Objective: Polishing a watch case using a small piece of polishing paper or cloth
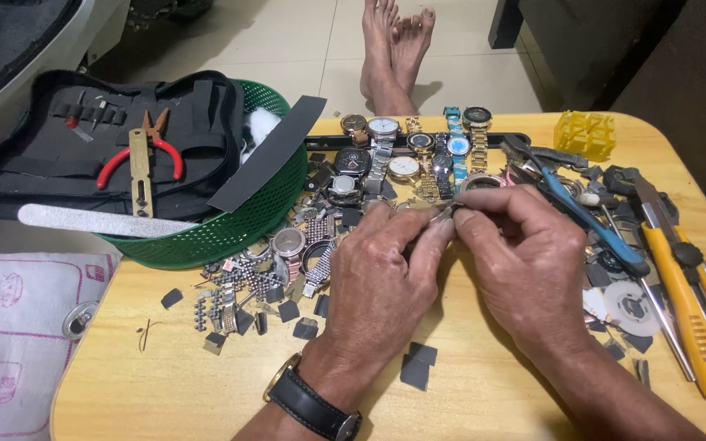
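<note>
Hands meeting mid-surface: left hand [377, 269] and right hand [525, 261] with fingers [439, 233] pinched shut on small metal piece [444, 214], mostly hidden, kind unclear. Watches [406, 151] just beyond, partly covered by knuckles. Yellow knife [688, 314] cut off at right edge. Wooden surface [165, 367]

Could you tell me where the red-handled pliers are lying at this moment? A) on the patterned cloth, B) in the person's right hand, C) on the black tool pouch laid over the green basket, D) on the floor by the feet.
C: the red-handled pliers lie on the black tool pouch over the green basket, away from both hands.
</note>
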